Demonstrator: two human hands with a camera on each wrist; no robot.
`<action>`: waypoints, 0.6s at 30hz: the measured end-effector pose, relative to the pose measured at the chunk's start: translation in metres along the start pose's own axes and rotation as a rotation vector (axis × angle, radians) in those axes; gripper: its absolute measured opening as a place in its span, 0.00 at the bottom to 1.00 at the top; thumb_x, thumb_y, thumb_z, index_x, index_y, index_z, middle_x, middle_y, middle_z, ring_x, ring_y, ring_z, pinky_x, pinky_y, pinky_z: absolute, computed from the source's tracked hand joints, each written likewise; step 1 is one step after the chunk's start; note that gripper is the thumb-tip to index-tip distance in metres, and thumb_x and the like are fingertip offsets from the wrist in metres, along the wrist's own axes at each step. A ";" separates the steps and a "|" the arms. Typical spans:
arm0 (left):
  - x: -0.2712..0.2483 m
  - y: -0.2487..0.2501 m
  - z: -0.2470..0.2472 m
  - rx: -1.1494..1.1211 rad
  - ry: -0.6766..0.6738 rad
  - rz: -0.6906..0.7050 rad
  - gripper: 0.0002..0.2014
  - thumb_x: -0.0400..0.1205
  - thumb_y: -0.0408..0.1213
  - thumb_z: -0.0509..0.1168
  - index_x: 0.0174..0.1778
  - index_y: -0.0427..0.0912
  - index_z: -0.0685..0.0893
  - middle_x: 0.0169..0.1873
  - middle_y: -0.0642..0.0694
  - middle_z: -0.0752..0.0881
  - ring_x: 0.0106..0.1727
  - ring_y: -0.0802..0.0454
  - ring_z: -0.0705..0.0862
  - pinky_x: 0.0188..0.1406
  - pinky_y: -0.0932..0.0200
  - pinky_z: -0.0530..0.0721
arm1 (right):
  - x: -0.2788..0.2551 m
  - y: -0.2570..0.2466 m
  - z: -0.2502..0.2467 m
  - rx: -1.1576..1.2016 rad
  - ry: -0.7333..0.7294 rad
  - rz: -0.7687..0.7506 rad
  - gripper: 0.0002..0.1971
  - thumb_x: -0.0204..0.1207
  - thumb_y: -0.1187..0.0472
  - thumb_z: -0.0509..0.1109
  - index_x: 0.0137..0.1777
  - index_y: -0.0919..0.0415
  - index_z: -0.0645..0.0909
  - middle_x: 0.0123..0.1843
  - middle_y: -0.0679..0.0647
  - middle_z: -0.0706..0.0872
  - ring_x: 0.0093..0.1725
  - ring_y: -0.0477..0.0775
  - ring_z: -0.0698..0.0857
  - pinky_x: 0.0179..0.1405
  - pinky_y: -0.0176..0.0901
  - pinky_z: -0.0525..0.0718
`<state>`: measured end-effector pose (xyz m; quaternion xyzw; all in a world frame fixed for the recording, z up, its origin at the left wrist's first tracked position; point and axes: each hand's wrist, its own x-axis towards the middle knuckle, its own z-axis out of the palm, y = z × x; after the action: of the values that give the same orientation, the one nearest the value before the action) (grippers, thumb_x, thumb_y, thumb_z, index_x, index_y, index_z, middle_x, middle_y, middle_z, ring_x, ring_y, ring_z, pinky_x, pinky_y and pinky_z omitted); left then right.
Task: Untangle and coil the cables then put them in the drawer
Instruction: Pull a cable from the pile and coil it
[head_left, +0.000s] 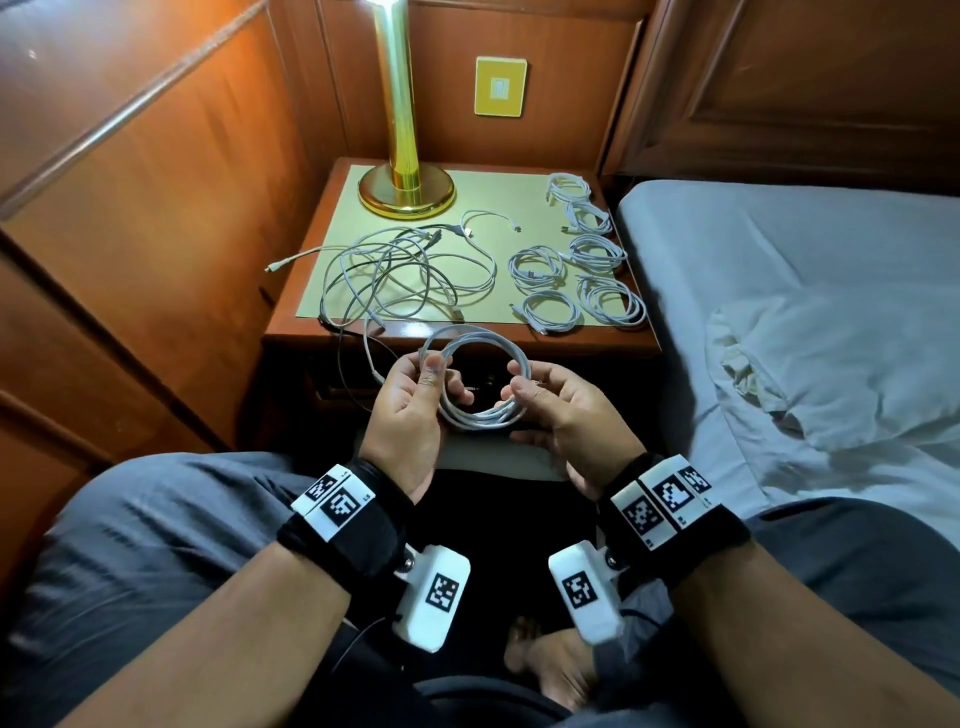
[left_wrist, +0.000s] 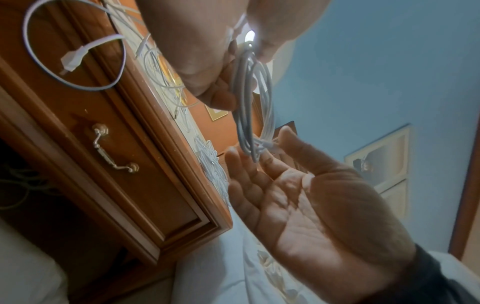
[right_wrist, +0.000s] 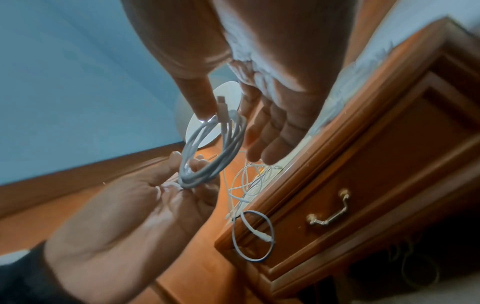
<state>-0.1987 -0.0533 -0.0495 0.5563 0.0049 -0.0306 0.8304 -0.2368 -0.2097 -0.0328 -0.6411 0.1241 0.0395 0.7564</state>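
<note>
Pinched at two points, the white coiled cable (head_left: 475, 382) hangs in the air between both hands: the left hand (head_left: 410, 415) has thumb and fingers closed on its upper left edge, and the right hand (head_left: 563, 415) nips the right edge with thumb and forefinger, its other fingers spread loose (the palm shows open in the left wrist view). Just behind the grip stands the counter (head_left: 467, 325) with a closed drawer (left_wrist: 124, 164) below its top. A tangled heap of cables (head_left: 395, 275) lies on its left half, six finished coils (head_left: 582, 260) on its right, a brass lamp (head_left: 405, 156) behind. Strands from the heap droop over the counter's front edge near the left hand.
</note>
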 end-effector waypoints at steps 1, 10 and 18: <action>0.001 0.000 -0.002 0.032 -0.009 0.018 0.10 0.89 0.43 0.62 0.53 0.38 0.79 0.33 0.48 0.82 0.34 0.55 0.82 0.46 0.57 0.81 | 0.001 0.001 -0.002 -0.091 0.019 -0.027 0.07 0.83 0.57 0.70 0.59 0.55 0.83 0.44 0.53 0.88 0.47 0.49 0.87 0.43 0.45 0.84; 0.003 0.011 -0.009 0.098 -0.078 -0.060 0.11 0.92 0.38 0.55 0.57 0.39 0.83 0.38 0.45 0.86 0.35 0.53 0.84 0.30 0.60 0.81 | 0.005 -0.006 -0.015 -0.136 0.040 -0.076 0.09 0.81 0.60 0.72 0.60 0.57 0.84 0.41 0.55 0.90 0.40 0.48 0.89 0.33 0.40 0.84; 0.006 0.016 -0.011 -0.039 -0.057 -0.122 0.10 0.91 0.33 0.56 0.47 0.40 0.80 0.37 0.44 0.86 0.35 0.51 0.84 0.30 0.58 0.83 | 0.010 -0.001 -0.019 -0.189 0.153 -0.220 0.09 0.80 0.59 0.74 0.52 0.56 0.76 0.50 0.70 0.88 0.43 0.57 0.88 0.32 0.43 0.85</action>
<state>-0.1914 -0.0379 -0.0394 0.5375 0.0155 -0.0968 0.8375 -0.2297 -0.2293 -0.0370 -0.7203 0.1062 -0.0808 0.6807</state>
